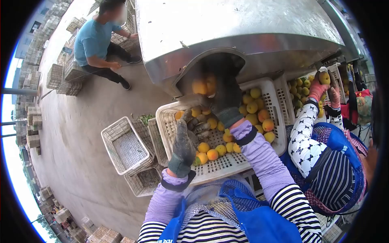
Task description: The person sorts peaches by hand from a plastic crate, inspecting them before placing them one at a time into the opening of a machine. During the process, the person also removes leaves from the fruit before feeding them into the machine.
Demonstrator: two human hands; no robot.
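A white plastic crate [219,173] with slotted walls sits before me, partly filled with yellow-orange peaches [212,154]. My left hand [187,139], in a dark grey glove, is over the left part of this crate. Its thumb and fingers are apart, close to several peaches, with nothing plainly held. At the mouth of a metal chute [206,54] is my right hand [227,97], in a dark glove and smeared by motion. Beside it, in the opening, are blurred orange peaches [202,86]. The right fingers are hard to make out.
A metal machine housing [239,24] overhangs the crate. An empty-looking crate [127,148] stands on other crates at left. At right, a co-worker's gloved hand [320,85] holds a peach over another filled crate. A person in a blue shirt [92,42] sits at upper left.
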